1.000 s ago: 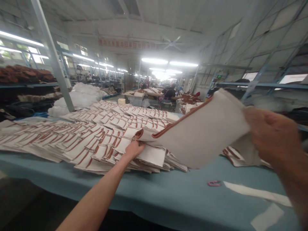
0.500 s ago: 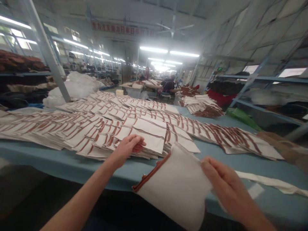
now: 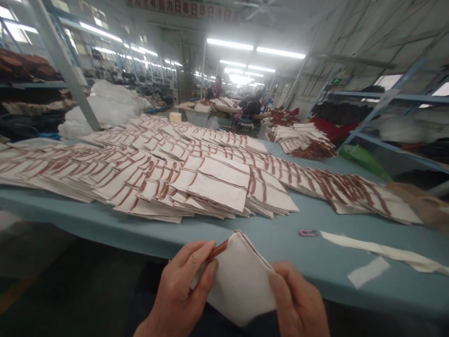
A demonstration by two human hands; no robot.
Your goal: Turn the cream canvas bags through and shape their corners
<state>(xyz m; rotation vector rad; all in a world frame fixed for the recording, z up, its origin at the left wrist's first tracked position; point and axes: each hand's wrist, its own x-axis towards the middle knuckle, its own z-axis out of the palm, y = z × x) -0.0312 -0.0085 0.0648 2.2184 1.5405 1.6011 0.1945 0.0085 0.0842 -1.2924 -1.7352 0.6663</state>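
Between my hands, in front of the table's near edge, is a white fabric piece [image 3: 243, 281] with brown trim along one side. My left hand [image 3: 184, 285] pinches its brown-trimmed edge between thumb and fingers. The opposite side is gripped by my right hand [image 3: 298, 297], whose fingertips are partly hidden behind the cloth. Beyond it, overlapping rows of similar white pieces with brown edging [image 3: 217, 182] cover much of the blue-green table [image 3: 245, 238].
Right of my hands lie pink-handled thread snips [image 3: 307, 232], a long cream strip [image 3: 379, 250] and a small white scrap [image 3: 369, 271]. Another stack of pieces [image 3: 301, 138] sits at the back. A metal post [image 3: 65, 65] rises at left. A person [image 3: 250, 110] sits far behind.
My left hand has come down from beside the pile and closed on the brown-trimmed edge. The fabric piece has moved lower and left with my right hand. The snips now show, and the view has tilted down.
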